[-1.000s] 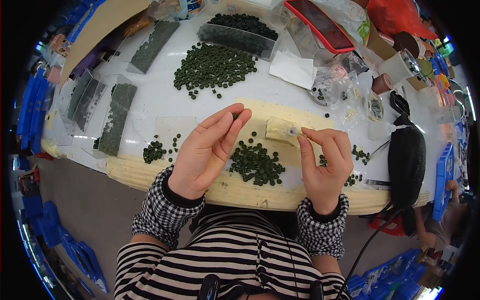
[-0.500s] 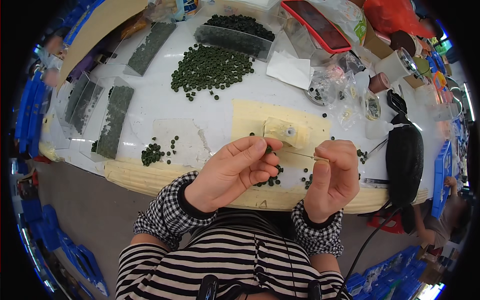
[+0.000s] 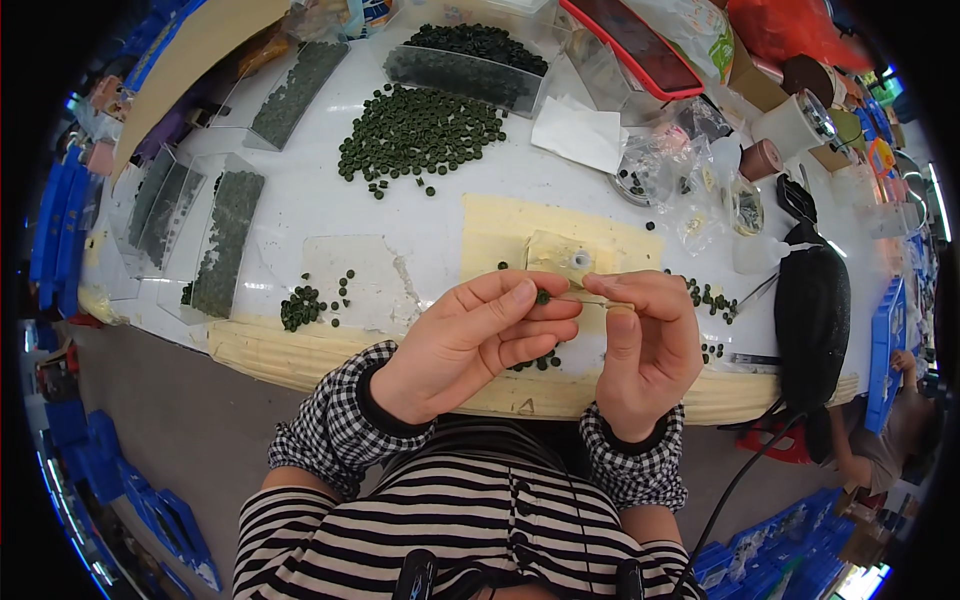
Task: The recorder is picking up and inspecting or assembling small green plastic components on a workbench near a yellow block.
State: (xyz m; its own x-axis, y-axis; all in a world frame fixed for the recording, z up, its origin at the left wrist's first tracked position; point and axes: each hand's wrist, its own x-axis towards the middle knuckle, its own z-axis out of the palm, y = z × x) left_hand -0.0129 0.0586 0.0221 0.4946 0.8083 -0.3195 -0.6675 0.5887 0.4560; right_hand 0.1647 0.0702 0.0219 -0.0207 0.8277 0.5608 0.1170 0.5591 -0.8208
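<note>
My left hand [image 3: 465, 335] pinches a small dark green round piece [image 3: 542, 297] between thumb and fingertips. Facing it, my right hand [image 3: 655, 340] is closed on a thin needle-like tool [image 3: 592, 300], whose point runs toward the green piece. Whether the tip enters the piece is too small to tell. Both hands hover over the table's near edge, in front of a yellowish taped block [image 3: 552, 250] with a small white ring [image 3: 580, 260] on top. Several more green pieces [image 3: 545, 360] lie beneath my left hand, partly hidden by it.
A large heap of green pieces [image 3: 420, 135] lies before a clear bin [image 3: 465, 75] of darker ones. Clear trays [image 3: 228, 240] stand left, beside a smaller pile [image 3: 300, 310]. A red-cased phone [image 3: 640, 45], white tissue [image 3: 578, 135], plastic bags and a black pouch [image 3: 812, 330] occupy the right.
My right hand has moved left, bringing the needle-like tool closer to the piece in my left hand. Green pieces formerly behind the right hand now show. My left hand is nearly still.
</note>
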